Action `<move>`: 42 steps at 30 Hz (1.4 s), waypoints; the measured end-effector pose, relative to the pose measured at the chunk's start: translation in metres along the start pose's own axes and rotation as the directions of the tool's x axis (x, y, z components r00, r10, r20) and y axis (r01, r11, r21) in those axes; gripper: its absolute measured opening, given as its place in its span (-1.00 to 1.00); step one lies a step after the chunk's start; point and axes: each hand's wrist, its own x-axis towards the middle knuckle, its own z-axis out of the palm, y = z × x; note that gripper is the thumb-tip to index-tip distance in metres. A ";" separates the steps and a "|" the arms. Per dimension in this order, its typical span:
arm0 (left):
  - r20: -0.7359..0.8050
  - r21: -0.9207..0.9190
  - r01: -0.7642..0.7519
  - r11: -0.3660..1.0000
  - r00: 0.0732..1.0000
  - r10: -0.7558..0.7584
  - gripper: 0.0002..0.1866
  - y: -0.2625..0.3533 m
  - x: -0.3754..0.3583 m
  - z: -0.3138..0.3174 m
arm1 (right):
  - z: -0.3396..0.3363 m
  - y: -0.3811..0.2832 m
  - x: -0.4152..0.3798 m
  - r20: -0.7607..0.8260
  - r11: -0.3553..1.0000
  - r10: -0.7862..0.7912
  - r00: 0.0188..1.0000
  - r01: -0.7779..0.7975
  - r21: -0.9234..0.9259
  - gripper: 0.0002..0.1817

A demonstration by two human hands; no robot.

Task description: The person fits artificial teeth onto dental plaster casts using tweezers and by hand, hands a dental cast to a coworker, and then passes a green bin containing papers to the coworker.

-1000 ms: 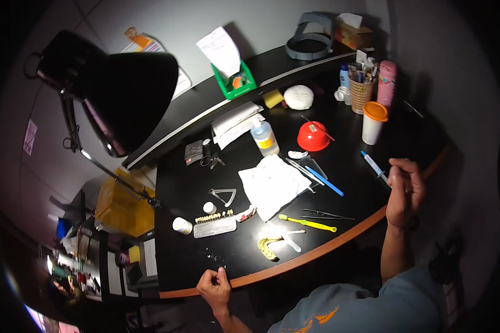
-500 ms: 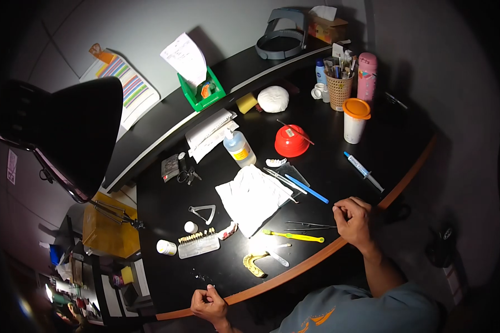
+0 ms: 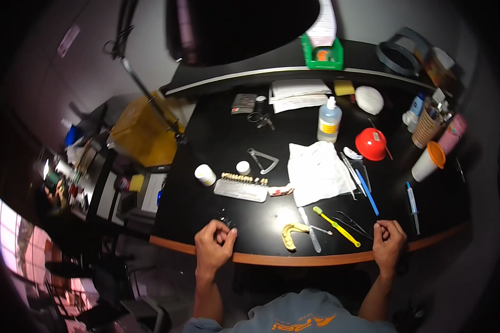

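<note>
My left hand (image 3: 215,243) rests at the table's front edge with its fingers curled closed; whether anything is between them is too small to tell. Small clear bits (image 3: 224,216) lie just beyond it. My right hand (image 3: 389,242) is also curled at the edge, its thumb against the fingers. Nearest to it are black tweezers (image 3: 354,224), a blue-handled tool (image 3: 368,193) and a blue and white syringe (image 3: 413,208). Between the hands lie a yellow dental model (image 3: 288,236), a clear-handled tool (image 3: 312,236) and a yellow-green toothbrush (image 3: 336,226).
A white cloth (image 3: 319,175) lies mid-table, beside a tooth shade guide (image 3: 241,188). Behind stand a clear bottle (image 3: 329,122), a red bowl (image 3: 370,145) and an orange-lidded cup (image 3: 428,162). A black lamp (image 3: 244,28) hangs overhead. A person (image 3: 58,194) is at far left.
The view has turned and shifted, so the table now appears more level and the lamp nearer the top centre. Both hands remain curled near the front edge.
</note>
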 end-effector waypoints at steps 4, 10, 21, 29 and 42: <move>0.045 0.140 -0.217 0.966 0.976 0.213 -0.82 0.011 0.038 -0.007 | 0.002 0.003 -0.003 0.003 1.000 -0.007 1.000 0.007 0.025 -0.97; -0.023 0.318 -0.294 0.901 0.948 0.317 -0.69 0.002 0.088 -0.015 | 0.003 0.006 -0.008 -0.015 0.999 -0.009 1.000 0.009 0.031 -0.97; -0.061 0.268 -0.138 0.954 0.985 0.160 -0.18 -0.054 0.136 -0.024 | 0.001 0.003 -0.006 -0.065 0.999 0.003 0.998 0.000 0.046 -0.97; -0.252 0.126 0.111 0.986 0.965 -0.077 -0.78 -0.055 -0.001 -0.022 | -0.026 0.004 0.015 0.238 0.959 0.034 0.971 -0.099 0.266 -0.96; -0.295 0.272 0.055 0.961 0.955 0.029 -0.95 -0.035 -0.021 -0.013 | 0.014 -0.065 0.013 0.427 0.976 -0.170 0.888 0.211 -0.050 -0.58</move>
